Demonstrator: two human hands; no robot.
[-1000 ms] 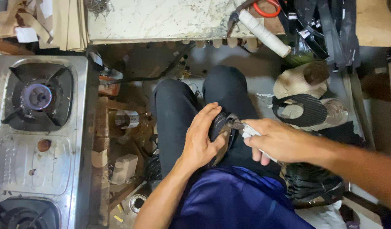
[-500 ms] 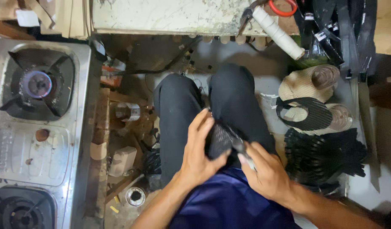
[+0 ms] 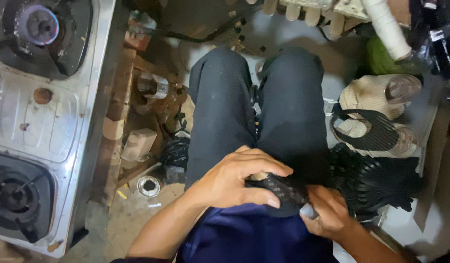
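Seated over the lap, dark trousers [image 3: 264, 112] running from centre up to 12 o'clock. Left hand [image 3: 234, 178] curled down over a black mesh shoe piece [image 3: 281, 192], fingers and thumb clamped on it, pinning it against the right thigh, probably to keep it from sliding. Right hand [image 3: 327, 216] at 5 o'clock, touching the lower right edge of the same piece, fingers closed on a small pale thing [image 3: 308, 211], too hidden to tell what. Held low and close to the body, likely for steadiness, with the blue shirt [image 3: 249, 238] just below.

At 3 o'clock, a heap of black mesh pieces [image 3: 376, 180] just beside the right thigh, near enough for the right hand. Above it, toward 2 o'clock, two pale shoe forms [image 3: 369, 95], one with a black upper [image 3: 371, 131] laid over it. White roll [image 3: 388, 29] at 1 o'clock.

At 9 o'clock, a steel gas stove [image 3: 44, 122], its edge well apart from the left knee. Between stove and leg, a crowded strip: wood blocks [image 3: 137, 143], a small metal tin [image 3: 149, 186], a metal cup [image 3: 154, 85]. Little open floor there; some bare floor between the knees at 12 o'clock. Tightest on the right, hemmed by the heap.
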